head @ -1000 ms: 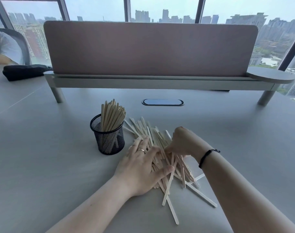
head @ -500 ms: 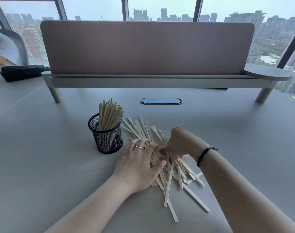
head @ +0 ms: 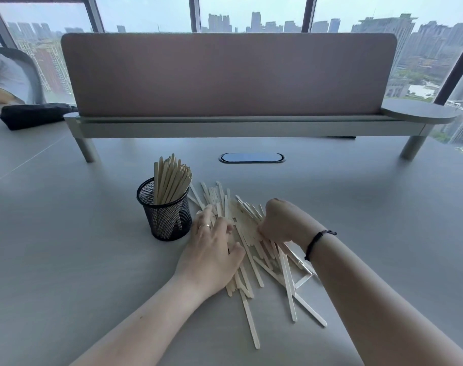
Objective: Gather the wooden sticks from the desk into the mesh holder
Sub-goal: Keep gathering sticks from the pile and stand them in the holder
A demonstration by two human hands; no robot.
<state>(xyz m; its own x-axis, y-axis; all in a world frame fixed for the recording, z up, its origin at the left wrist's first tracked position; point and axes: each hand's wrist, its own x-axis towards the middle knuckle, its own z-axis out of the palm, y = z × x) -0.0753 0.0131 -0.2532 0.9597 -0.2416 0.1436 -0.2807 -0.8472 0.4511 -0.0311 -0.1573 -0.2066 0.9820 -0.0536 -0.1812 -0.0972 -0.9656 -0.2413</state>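
Lying in a loose heap on the grey desk, the wooden sticks mostly run their long axes from 11 o'clock far to 5 o'clock near, with a few stragglers fanned out toward the near edge at 5 and 6 o'clock. Just at 9 o'clock of the heap stands the black mesh holder, upright, with a bundle of sticks inside that leans toward 1 o'clock. The left hand lies flat on the heap's left side, fingers nearly straight and pressing down on the sticks, a ring on one finger. The right hand has its fingers curled down into the heap's right side; whether they actually pinch any sticks I cannot tell, since the knuckles hide the tips. Compared with a second ago, the two hands have drawn closer together and the heap looks tighter in the middle, the far sticks more nearly parallel. Bare desk surface spreads at 3 o'clock of the heap and at 9 o'clock beyond the holder. At 12 o'clock sits an oval cable port, and behind it a raised shelf with a pink divider screen.
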